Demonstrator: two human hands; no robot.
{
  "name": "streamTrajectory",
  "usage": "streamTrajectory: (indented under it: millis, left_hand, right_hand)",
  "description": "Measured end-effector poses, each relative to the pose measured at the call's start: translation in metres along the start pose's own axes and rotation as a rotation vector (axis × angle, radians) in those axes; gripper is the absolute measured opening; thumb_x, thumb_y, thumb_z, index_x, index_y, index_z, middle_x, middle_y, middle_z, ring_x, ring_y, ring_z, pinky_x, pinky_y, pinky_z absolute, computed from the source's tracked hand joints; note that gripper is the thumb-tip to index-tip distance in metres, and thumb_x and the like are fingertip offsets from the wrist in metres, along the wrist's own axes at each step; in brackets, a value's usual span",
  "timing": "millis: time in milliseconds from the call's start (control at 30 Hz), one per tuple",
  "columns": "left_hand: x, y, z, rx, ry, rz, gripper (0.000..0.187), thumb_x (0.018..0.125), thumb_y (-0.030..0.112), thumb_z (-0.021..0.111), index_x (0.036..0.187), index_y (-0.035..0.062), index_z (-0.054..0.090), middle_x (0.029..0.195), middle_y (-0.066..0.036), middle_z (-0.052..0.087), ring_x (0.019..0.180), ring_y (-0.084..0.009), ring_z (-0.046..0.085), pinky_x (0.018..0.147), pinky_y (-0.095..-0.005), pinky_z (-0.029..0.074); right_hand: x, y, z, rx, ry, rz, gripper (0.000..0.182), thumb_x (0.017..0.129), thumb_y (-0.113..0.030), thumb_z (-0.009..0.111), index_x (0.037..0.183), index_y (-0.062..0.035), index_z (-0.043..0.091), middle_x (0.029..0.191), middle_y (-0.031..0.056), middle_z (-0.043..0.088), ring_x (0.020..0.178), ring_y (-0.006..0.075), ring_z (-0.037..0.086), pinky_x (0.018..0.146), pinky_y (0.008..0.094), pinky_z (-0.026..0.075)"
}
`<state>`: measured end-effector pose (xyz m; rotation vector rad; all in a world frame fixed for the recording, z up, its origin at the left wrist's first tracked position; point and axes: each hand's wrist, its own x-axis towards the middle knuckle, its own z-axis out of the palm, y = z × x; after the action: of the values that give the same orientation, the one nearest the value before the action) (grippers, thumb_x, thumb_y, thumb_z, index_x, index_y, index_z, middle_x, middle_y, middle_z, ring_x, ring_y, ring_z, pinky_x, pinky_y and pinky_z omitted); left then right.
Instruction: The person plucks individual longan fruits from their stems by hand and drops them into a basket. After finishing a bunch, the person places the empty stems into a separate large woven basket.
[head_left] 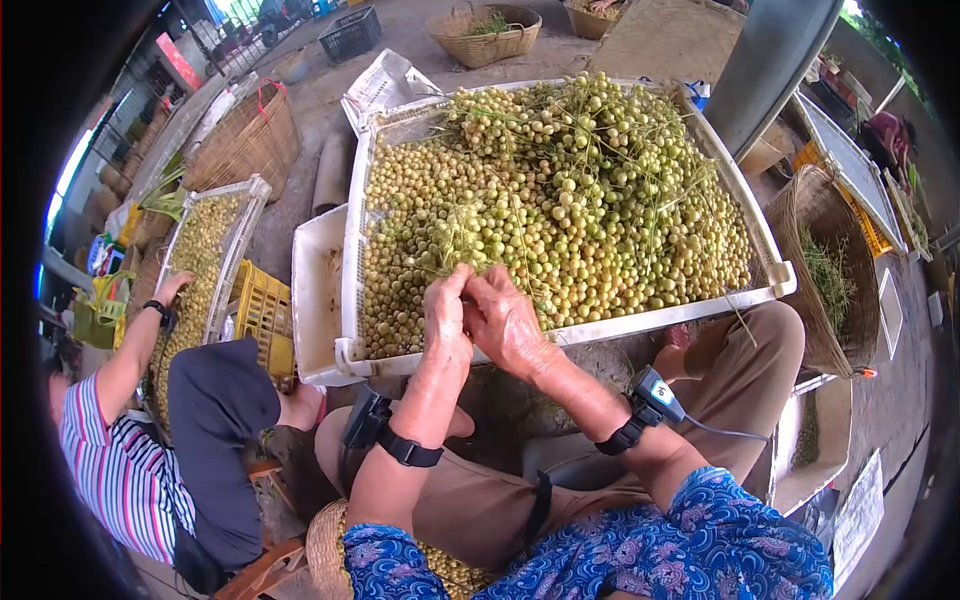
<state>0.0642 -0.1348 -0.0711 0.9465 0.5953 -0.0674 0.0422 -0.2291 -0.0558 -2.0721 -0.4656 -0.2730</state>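
Observation:
A white-rimmed tray (590, 333) lies in front of me, full of small round yellow-green fruits (410, 190). Bunches still on thin green stems (610, 130) are heaped at its back and right. Over the tray's near part, my left hand (447, 310) and my right hand (500, 318) meet with their fingertips together. Fingers of both hands are pinched close beside some stems and fruits. What lies between the fingertips is too small and hidden to make out. Both wrists wear black straps with small devices.
A white box (318, 300) sits under the tray's left side. At left, a person in a striped shirt (125, 440) reaches over another fruit tray (205, 240) by a yellow crate (263, 320). Wicker baskets (825, 270) stand at right, left and back. A post (790, 60) rises behind.

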Motion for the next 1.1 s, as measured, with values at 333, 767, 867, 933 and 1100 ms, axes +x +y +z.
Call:
streamTrajectory:
  millis: [333, 767, 867, 933, 1100]
  left_hand:
    - [-0.015, 0.045, -0.016, 0.194, -0.202, 0.026, 0.027, 0.084, 0.024, 0.049, 0.095, 0.0008, 0.054, 0.057, 0.005, 0.040, 0.050, -0.0069, 0.040, 0.043, -0.0200, 0.034]
    - [-0.024, 0.052, -0.017, -0.109, -0.335, -0.094, 0.019, 0.079, 0.007, 0.043, 0.096, -0.0011, 0.047, 0.073, -0.005, 0.048, 0.039, -0.0054, 0.031, 0.032, -0.0180, 0.022]
    - [-0.026, 0.058, -0.020, -0.159, -0.296, -0.143, 0.018, 0.081, 0.011, 0.044, 0.093, -0.0019, 0.047, 0.071, -0.005, 0.048, 0.039, -0.0046, 0.031, 0.032, -0.0176, 0.022]
    - [-0.024, 0.060, -0.024, -0.157, -0.344, -0.159, 0.017, 0.082, 0.012, 0.045, 0.092, -0.0010, 0.047, 0.070, -0.005, 0.047, 0.038, -0.0045, 0.031, 0.031, -0.0174, 0.022]
    - [-0.029, 0.053, -0.018, -0.140, -0.499, -0.207, 0.031, 0.085, 0.037, 0.046, 0.088, 0.0063, 0.048, 0.069, -0.007, 0.049, 0.037, -0.0043, 0.030, 0.030, -0.0158, 0.020]
  right_hand:
    - [0.007, 0.014, -0.014, 0.125, 0.073, 0.123, 0.027, 0.075, -0.013, 0.057, 0.098, -0.0004, 0.050, 0.087, 0.0170, 0.055, 0.077, 0.0309, 0.055, 0.065, 0.0382, 0.044]
    - [0.026, 0.021, -0.007, 0.599, 0.171, 0.436, 0.010, 0.079, -0.011, 0.052, 0.079, -0.0014, 0.054, 0.063, 0.0033, 0.053, 0.057, 0.0082, 0.048, 0.051, 0.0250, 0.040]
    - [0.037, 0.021, -0.030, 0.562, 0.343, 0.319, 0.008, 0.078, -0.008, 0.052, 0.080, -0.0008, 0.055, 0.070, 0.0079, 0.056, 0.063, 0.0133, 0.053, 0.055, 0.0270, 0.042]
    - [0.041, 0.017, -0.040, 0.290, 0.342, -0.055, 0.006, 0.077, -0.004, 0.052, 0.081, -0.0017, 0.056, 0.075, 0.0109, 0.055, 0.069, 0.0209, 0.054, 0.057, 0.0298, 0.043]
    - [0.043, -0.011, -0.042, -0.070, -0.087, -0.431, 0.012, 0.065, -0.002, 0.055, 0.077, -0.0058, 0.057, 0.073, 0.0097, 0.048, 0.069, 0.0269, 0.052, 0.059, 0.0360, 0.043]
